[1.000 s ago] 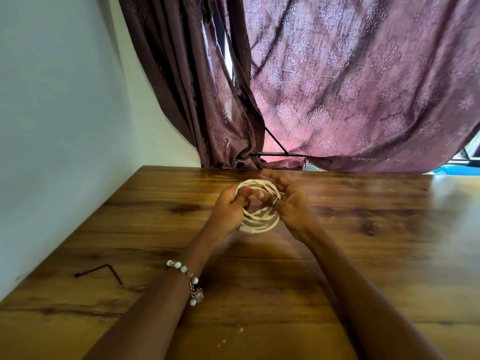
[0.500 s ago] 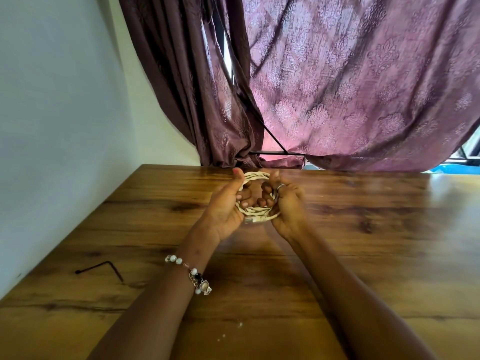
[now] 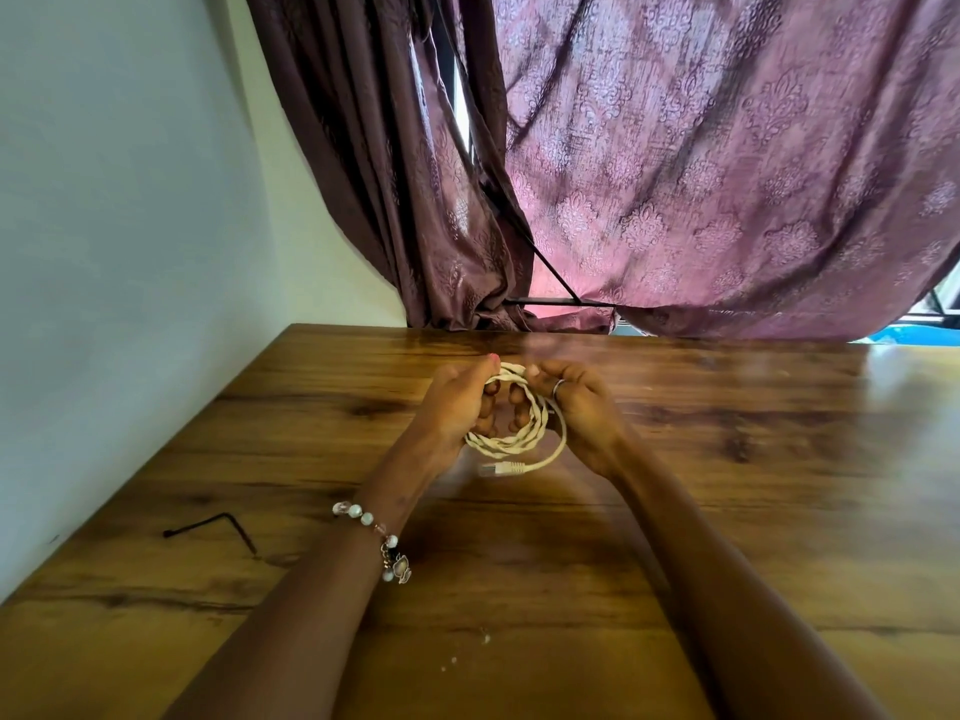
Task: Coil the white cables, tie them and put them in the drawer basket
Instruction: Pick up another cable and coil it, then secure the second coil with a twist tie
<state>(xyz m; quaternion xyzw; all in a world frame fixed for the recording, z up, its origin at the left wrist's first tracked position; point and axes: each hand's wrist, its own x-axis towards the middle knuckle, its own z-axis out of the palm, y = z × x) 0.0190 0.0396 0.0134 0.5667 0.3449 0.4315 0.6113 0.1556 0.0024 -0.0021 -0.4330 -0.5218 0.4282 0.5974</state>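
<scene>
— Since half a second ago a loose end has dropped free: the white cable now has one tail curving out below the coil, with its plug hanging just under the ring, where before the plug sat tight against the bundle.

— And the hands?

— Both clamped on the coil. The left hand has its fingers curled through the middle and its thumb up over the top; the right hand, ring on one finger, pinches the far side and the top strand. The coil is held in the air, above the middle of the table, nearer its far edge than the near one.

— How will it handle?

— Light and limp, I'd judge. The wound strands look springy, so the loops may open if either grip slackens. Best held across the bundled strands, not by the plug; that tail is what I'd wrap round to tie it off.

— Anything else about?

— A black hex key near the left edge, a beaded bracelet on the left wrist, some pale crumbs near the front edge, a purple curtain behind the far edge. No drawer basket shows.
</scene>
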